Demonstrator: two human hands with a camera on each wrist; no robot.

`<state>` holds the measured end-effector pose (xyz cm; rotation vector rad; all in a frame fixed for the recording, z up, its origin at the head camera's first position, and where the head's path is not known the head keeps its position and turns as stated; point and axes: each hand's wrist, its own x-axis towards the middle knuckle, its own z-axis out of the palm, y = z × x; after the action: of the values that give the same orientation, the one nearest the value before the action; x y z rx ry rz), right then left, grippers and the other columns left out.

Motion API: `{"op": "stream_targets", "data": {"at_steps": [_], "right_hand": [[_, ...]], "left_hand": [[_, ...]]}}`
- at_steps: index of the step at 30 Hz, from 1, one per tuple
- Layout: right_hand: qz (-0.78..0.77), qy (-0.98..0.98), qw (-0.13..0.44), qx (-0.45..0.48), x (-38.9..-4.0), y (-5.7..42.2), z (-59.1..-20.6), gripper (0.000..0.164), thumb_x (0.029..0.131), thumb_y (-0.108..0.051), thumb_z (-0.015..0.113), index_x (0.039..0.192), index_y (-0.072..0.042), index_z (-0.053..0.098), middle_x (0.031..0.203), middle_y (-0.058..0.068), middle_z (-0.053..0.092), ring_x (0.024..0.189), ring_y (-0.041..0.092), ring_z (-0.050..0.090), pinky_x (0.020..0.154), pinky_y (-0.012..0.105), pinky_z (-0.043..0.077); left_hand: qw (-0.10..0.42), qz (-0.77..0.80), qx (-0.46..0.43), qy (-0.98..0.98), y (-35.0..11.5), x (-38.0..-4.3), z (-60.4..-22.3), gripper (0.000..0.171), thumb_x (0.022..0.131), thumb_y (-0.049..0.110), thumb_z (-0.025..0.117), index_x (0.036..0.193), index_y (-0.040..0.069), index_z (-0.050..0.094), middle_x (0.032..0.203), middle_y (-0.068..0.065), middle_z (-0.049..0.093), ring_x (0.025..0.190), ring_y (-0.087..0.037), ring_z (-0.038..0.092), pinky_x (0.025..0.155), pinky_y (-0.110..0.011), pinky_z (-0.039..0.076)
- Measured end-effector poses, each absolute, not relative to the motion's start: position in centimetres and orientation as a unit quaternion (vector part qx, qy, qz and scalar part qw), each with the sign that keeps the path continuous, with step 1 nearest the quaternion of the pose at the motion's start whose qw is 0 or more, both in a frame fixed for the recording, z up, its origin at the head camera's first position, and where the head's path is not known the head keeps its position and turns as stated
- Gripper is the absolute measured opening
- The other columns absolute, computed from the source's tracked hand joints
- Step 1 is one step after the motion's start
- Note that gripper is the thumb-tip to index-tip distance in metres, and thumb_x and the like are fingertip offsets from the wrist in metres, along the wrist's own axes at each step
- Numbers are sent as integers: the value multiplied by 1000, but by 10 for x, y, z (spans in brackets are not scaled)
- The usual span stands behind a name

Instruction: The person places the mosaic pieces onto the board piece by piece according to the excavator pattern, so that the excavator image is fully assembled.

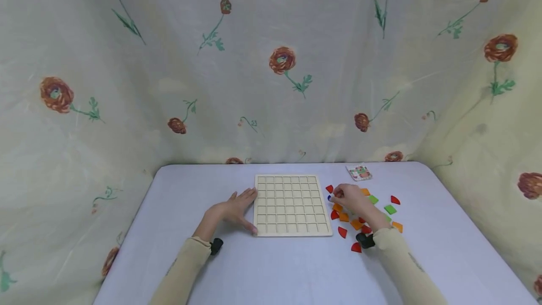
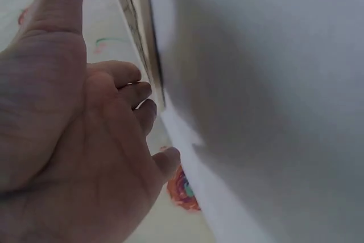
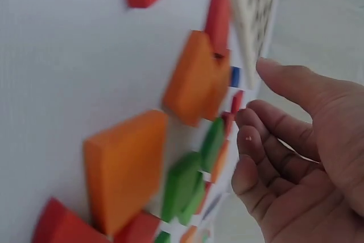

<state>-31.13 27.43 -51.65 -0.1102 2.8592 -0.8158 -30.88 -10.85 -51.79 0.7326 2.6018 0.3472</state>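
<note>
A cream board [image 1: 292,206] with a grid of square recesses lies flat on the table. My left hand [image 1: 237,208] rests at its left edge, fingers spread and thumb tip near the lower left corner. The left wrist view shows that hand's fingers [image 2: 147,112] beside the board's rim [image 2: 149,44]. Right of the board, my right hand [image 1: 349,196] reaches down over loose pieces, fingertips right at a small blue piece [image 1: 329,198]. In the right wrist view the thumb and bent fingers [image 3: 259,163] stand apart, with the blue piece [image 3: 235,77] beyond them.
Around the right hand lie several orange pieces [image 1: 344,217], red wedge-shaped pieces [image 1: 342,232] and green pieces [image 1: 390,209]. A patterned square item [image 1: 359,172] lies near the table's back edge. Flowered cloth [image 1: 203,84] hangs behind and beside the table.
</note>
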Motion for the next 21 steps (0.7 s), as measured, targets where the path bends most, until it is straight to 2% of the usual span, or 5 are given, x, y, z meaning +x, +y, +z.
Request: {"op": "stream_targets", "data": {"at_steps": [7,10,14,18,21], "right_hand": [[-282,955,87,-28,-321,272,-532,26,91,-23,68,107,-4,63,87,7,61,70,18,55,59,25,49],[-275,958,77,-43,-323,271,-535,22,91,-20,67,106,-4,64,90,7,63,73,18,55,63,26,50],[-265,957,92,-73,-324,271,-531,14,91,-9,63,105,-7,67,97,6,63,82,19,54,73,28,52],[-252,957,109,-99,-324,272,-527,24,88,2,56,106,-8,68,101,6,61,87,21,53,77,31,51],[-258,957,104,-85,-323,272,-527,25,89,-2,55,112,-7,65,102,7,62,87,20,53,76,30,51]], "left_hand": [[200,127,247,940,-107,-304,-524,122,68,63,77,156,10,11,164,-5,6,152,-21,5,122,-51,6],[200,128,242,941,-107,-303,-525,122,68,64,76,156,11,11,164,-5,7,152,-22,6,122,-51,7],[208,133,241,939,-107,-303,-524,123,68,64,76,156,11,10,164,-5,6,152,-23,6,122,-52,6],[210,127,242,939,-107,-303,-525,123,68,65,76,156,11,9,164,-5,6,152,-22,6,122,-52,5],[206,122,245,940,-107,-305,-526,123,68,66,75,156,11,8,164,-5,6,152,-22,6,121,-53,6]]}}
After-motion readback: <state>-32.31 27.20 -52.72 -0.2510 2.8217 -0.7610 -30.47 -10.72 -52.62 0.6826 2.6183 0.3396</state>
